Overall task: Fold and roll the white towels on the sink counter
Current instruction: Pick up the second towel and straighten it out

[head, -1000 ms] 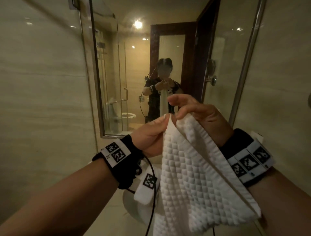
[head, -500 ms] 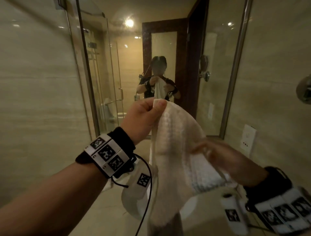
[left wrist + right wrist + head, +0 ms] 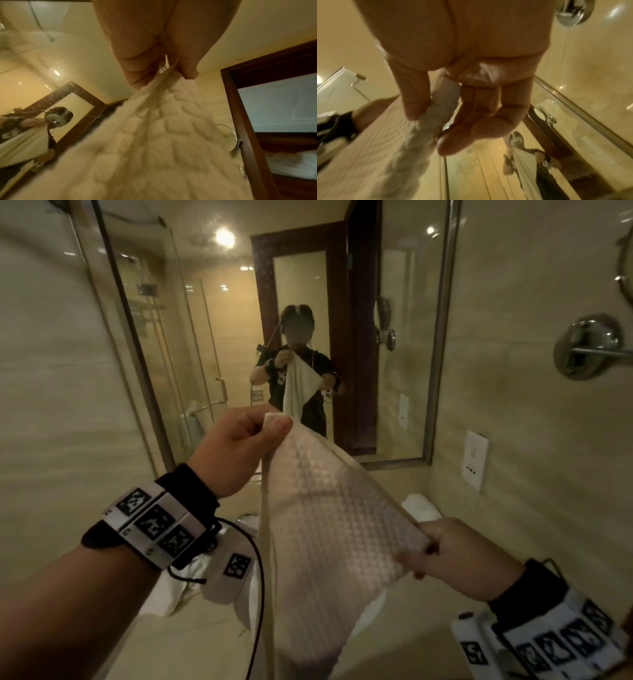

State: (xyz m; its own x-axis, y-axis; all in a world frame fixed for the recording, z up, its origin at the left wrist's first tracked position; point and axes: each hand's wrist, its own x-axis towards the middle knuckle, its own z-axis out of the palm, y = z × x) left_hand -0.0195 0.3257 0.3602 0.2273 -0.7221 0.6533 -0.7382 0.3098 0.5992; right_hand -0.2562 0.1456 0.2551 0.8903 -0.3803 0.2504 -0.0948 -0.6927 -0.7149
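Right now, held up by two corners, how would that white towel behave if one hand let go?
Probably floppy: the towel sags between the left hand and right hand, its lower part hanging loose. Likely light, since a thumb-and-finger pinch carries each corner. The waffle weave looks grippy, so it seems unlikely to slip. It would probably swing down from the remaining hand.

1. A white waffle-weave towel (image 3: 318, 529) is held up in the air above the bench (image 3: 191, 645), stretched on a slant between two pinched corners.
2. Its upper corner is raised at the left; its other held corner lies lower at the right, and the rest hangs down.
3. A rolled white towel (image 3: 423, 506) lies on the bench by the wall.
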